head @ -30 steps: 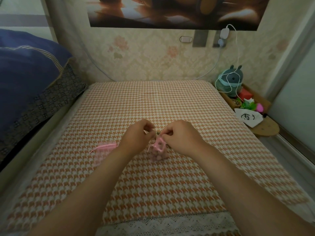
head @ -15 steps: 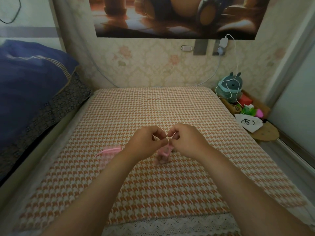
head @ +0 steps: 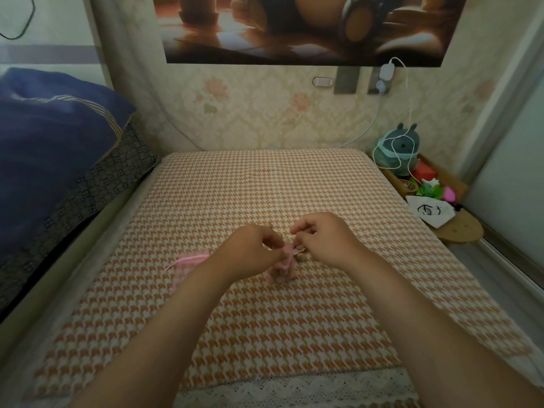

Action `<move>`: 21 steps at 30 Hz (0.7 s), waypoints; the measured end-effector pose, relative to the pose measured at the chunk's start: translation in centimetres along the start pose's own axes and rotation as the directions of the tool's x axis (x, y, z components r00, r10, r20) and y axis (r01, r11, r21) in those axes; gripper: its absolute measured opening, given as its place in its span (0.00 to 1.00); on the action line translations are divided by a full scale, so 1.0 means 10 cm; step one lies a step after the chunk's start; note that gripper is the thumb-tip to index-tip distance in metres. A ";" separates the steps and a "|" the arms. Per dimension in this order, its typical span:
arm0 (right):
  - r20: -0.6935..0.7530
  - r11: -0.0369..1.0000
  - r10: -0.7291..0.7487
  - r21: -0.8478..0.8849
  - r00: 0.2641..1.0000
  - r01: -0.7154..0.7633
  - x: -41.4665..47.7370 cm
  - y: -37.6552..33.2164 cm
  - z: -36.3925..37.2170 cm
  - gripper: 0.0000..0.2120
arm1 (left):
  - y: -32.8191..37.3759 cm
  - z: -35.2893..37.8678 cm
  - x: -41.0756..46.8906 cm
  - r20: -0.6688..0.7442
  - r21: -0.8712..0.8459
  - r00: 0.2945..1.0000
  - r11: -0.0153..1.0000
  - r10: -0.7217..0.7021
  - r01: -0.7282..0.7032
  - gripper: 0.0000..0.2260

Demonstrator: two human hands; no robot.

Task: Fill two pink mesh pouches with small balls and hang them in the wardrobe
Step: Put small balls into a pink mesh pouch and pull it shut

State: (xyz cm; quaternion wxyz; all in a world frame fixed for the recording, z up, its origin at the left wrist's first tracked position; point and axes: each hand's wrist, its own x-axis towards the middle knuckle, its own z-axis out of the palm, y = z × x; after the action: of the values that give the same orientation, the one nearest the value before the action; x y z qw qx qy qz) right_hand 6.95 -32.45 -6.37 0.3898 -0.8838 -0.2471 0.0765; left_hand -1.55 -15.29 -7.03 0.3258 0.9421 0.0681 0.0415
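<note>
A pink mesh pouch [head: 282,270] holding small balls sits on the orange houndstooth cloth of the table [head: 265,187]. My left hand [head: 254,250] pinches the gathered pink top of that pouch from the left. From the right, my right hand [head: 322,240] pinches the same top, its fingers curled close to the left hand's. A second pink mesh pouch [head: 191,262] lies flat on the cloth just left of my left wrist, partly hidden by it. No loose balls show.
A blue quilt over a dark patterned pillow [head: 59,160] lies on the bed at the left. At the right, a low wooden shelf [head: 459,231] carries a plush toy [head: 400,150], a white cable, a red box and a white bag [head: 431,212]. The wallpapered wall is behind.
The pouch's mouth, held open a second ago, is now drawn tight between my hands. The view has tilted up slightly, so the hands sit higher over the table.
</note>
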 end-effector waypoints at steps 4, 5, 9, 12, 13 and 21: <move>0.001 0.982 0.015 -0.189 1.000 -0.015 0.08 0.20 0.03 0.08 | 0.00 -0.02 -0.02 -0.011 -0.028 1.000 0.999 0.023 -0.024 0.11; 0.013 0.969 0.015 -0.248 1.000 -0.011 0.10 0.24 0.05 0.08 | 0.00 -0.02 -0.03 -0.012 -0.032 0.999 0.999 0.031 -0.031 0.10; 0.051 0.917 0.004 -0.398 0.999 0.017 0.13 0.31 0.18 0.05 | -0.01 -0.01 -0.04 -0.024 -0.057 0.999 0.998 0.033 -0.035 0.10; 0.054 0.877 -0.036 -0.476 0.998 0.057 0.15 0.33 0.26 0.07 | -0.01 0.01 -0.05 -0.027 -0.075 0.999 0.997 0.032 -0.034 0.10; 0.054 0.874 -0.040 -0.483 0.998 0.061 0.16 0.33 0.27 0.07 | -0.01 0.02 -0.05 -0.028 -0.076 0.999 0.997 0.031 -0.033 0.10; -0.030 0.990 0.003 -0.140 1.000 -0.008 0.15 0.14 0.09 0.03 | -0.04 0.03 -0.05 -0.022 -0.101 1.000 0.995 0.012 -0.014 0.09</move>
State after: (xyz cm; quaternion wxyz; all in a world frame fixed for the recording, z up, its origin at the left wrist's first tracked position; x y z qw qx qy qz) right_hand 8.47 -31.93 -7.87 0.3304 -0.9107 -0.2435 0.0468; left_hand -2.06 -15.22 -7.49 0.3722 0.9242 0.0632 0.0571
